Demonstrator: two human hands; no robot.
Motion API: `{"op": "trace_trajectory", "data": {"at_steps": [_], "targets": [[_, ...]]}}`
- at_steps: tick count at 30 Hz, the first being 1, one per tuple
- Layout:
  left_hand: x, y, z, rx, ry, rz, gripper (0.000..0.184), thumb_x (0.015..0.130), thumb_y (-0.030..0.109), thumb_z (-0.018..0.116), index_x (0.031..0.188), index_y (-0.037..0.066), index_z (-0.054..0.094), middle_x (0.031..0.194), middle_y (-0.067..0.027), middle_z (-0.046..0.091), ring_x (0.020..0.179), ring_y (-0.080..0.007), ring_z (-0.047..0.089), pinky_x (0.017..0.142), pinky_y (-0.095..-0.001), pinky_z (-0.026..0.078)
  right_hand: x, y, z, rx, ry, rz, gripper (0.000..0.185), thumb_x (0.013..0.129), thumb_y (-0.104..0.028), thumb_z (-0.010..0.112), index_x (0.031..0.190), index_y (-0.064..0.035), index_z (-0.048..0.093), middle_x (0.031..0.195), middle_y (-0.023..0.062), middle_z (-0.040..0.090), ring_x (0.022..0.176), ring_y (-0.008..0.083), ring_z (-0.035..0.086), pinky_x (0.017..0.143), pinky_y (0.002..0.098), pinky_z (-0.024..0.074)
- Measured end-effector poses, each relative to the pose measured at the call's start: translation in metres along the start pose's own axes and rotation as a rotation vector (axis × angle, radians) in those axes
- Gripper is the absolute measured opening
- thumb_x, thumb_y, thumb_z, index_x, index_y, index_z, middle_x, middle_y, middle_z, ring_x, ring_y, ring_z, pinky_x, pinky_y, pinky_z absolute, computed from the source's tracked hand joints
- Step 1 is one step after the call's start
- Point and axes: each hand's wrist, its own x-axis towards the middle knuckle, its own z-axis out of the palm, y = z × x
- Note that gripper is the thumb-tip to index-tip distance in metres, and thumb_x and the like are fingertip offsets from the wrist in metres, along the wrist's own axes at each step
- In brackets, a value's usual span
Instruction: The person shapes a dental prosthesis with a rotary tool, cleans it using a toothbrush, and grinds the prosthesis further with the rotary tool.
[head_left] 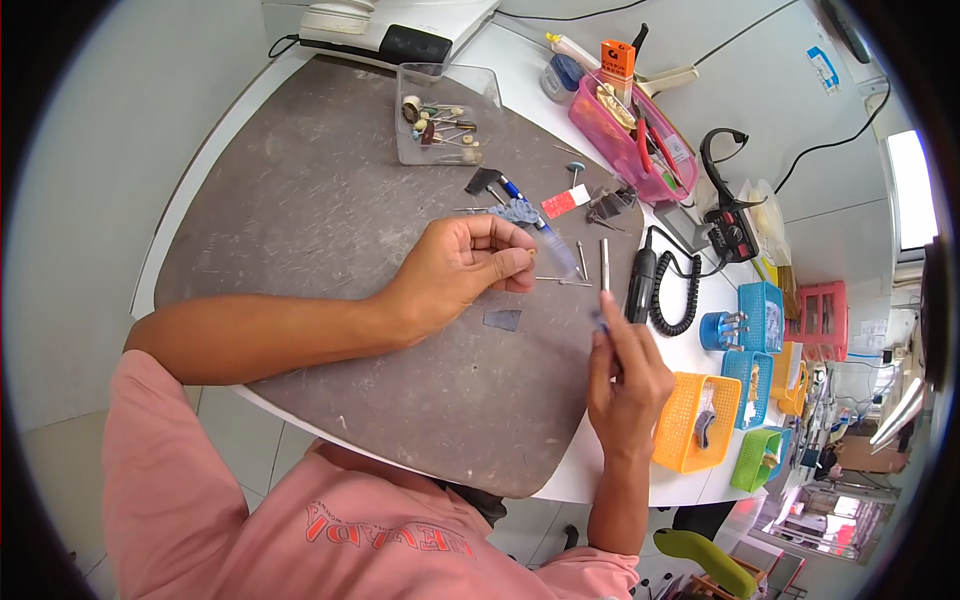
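My left hand is closed above the mat, thumb and index finger pinching a tiny brownish piece too small to name. My right hand is to the right with fingers bent together; a small, blurred bluish thing shows between thumb and index finger. A silver metal rod runs away from that index fingertip, and whether the hand grips it I cannot tell. Between the hands lies a small grey-blue sheet. Thin metal shanks, a blue pen and crumpled blue material lie beyond my left fingers.
A clear box of mounted polishing bits stands on the grey-brown mat. A pink basket of tools is at the back right. Rightward are a black handpiece with coiled cord, a yellow basket and blue baskets.
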Motion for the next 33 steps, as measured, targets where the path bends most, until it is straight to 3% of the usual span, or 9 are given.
{"op": "trace_trajectory", "data": {"at_steps": [3, 11, 14, 16, 21, 24, 30, 32, 33], "targets": [[-0.003, 0.001, 0.001, 0.006, -0.014, 0.042, 0.012, 0.093, 0.009, 0.060, 0.102, 0.002, 0.058, 0.091, -0.0058, 0.062, 0.085, -0.0130, 0.064, 0.079, -0.0276, 0.055, 0.007, 0.001, 0.004, 0.038, 0.243, 0.024, 0.032, 0.080, 0.001, 0.067, 0.111, -0.0041, 0.068, 0.075, 0.0087, 0.056, 0.053, 0.0200, 0.054, 0.050, 0.0283, 0.0451], [-0.013, -0.002, 0.002, 0.151, 0.001, 0.217, 0.018, 0.098, 0.023, 0.042, 0.090, 0.007, 0.047, 0.072, -0.0018, 0.048, 0.065, -0.0099, 0.049, 0.064, -0.0260, 0.047, -0.005, -0.006, 0.015, -0.239, 0.046, -0.010, 0.027, 0.079, -0.012, 0.071, 0.105, -0.0074, 0.068, 0.087, 0.0073, 0.060, 0.082, 0.0228, 0.060, 0.064, 0.0331, 0.0498], [-0.014, -0.002, 0.002, 0.139, 0.005, 0.250, 0.018, 0.098, 0.023, 0.043, 0.091, 0.007, 0.047, 0.071, -0.0016, 0.046, 0.066, -0.0111, 0.049, 0.065, -0.0265, 0.046, -0.009, -0.032, -0.023, 0.166, 0.177, -0.124, 0.038, 0.079, -0.015, 0.073, 0.115, -0.0061, 0.067, 0.091, 0.0127, 0.063, 0.079, 0.0249, 0.061, 0.070, 0.0316, 0.0485], [-0.016, -0.003, 0.005, 0.118, 0.023, 0.244, 0.019, 0.099, 0.024, 0.044, 0.091, 0.007, 0.047, 0.071, -0.0011, 0.045, 0.066, -0.0112, 0.048, 0.066, -0.0265, 0.046, -0.016, -0.062, -0.054, 0.571, 0.090, -0.142, 0.023, 0.082, -0.014, 0.067, 0.100, -0.0002, 0.068, 0.089, 0.0124, 0.061, 0.077, 0.0225, 0.059, 0.067, 0.0312, 0.0467], [-0.012, -0.003, 0.008, 0.231, 0.011, 0.247, 0.017, 0.100, 0.022, 0.043, 0.093, 0.007, 0.048, 0.072, -0.0003, 0.045, 0.066, -0.0091, 0.047, 0.066, -0.0258, 0.046, -0.046, -0.123, -0.075, 1.854, -0.073, -0.276, 0.039, 0.094, -0.031, 0.056, 0.105, 0.0040, 0.069, 0.090, 0.0324, 0.063, 0.093, 0.0439, 0.063, 0.088, 0.0529, 0.0469], [-0.011, -0.003, 0.006, 0.228, -0.010, 0.250, 0.016, 0.101, 0.022, 0.044, 0.094, 0.008, 0.048, 0.072, 0.0001, 0.046, 0.066, -0.0082, 0.047, 0.066, -0.0251, 0.046, -0.052, -0.142, -0.026, 2.093, 0.327, -0.644, 0.047, 0.097, -0.034, 0.053, 0.105, 0.0093, 0.068, 0.088, 0.0393, 0.062, 0.089, 0.0503, 0.065, 0.086, 0.0550, 0.0507], [-0.009, -0.003, 0.007, 0.220, -0.007, 0.261, 0.017, 0.101, 0.023, 0.047, 0.095, 0.008, 0.049, 0.073, 0.0001, 0.048, 0.067, -0.0086, 0.050, 0.066, -0.0246, 0.047, -0.090, -0.121, -0.021, 1.918, -0.011, -0.603, 0.063, 0.102, -0.040, 0.037, 0.108, 0.0172, 0.062, 0.104, 0.0315, 0.064, 0.097, 0.0438, 0.065, 0.093, 0.0532, 0.0483], [-0.006, 0.000, 0.007, 0.267, 0.040, 0.247, 0.017, 0.100, 0.024, 0.047, 0.095, 0.008, 0.049, 0.073, -0.0001, 0.049, 0.067, -0.0087, 0.051, 0.066, -0.0245, 0.047, -0.095, -0.128, -0.021, 2.106, -0.106, -0.255, 0.061, 0.104, -0.036, 0.034, 0.107, 0.0190, 0.060, 0.102, 0.0330, 0.064, 0.104, 0.0455, 0.062, 0.097, 0.0597, 0.0427], [-0.002, 0.001, 0.007, 0.250, 0.019, 0.279, 0.018, 0.100, 0.024, 0.048, 0.095, 0.008, 0.049, 0.073, 0.0000, 0.050, 0.067, -0.0085, 0.052, 0.066, -0.0245, 0.047, -0.094, -0.135, -0.025, 2.008, -0.096, -0.143, 0.058, 0.102, -0.035, 0.040, 0.104, 0.0184, 0.062, 0.101, 0.0325, 0.065, 0.101, 0.0457, 0.064, 0.095, 0.0608, 0.0437]]}}
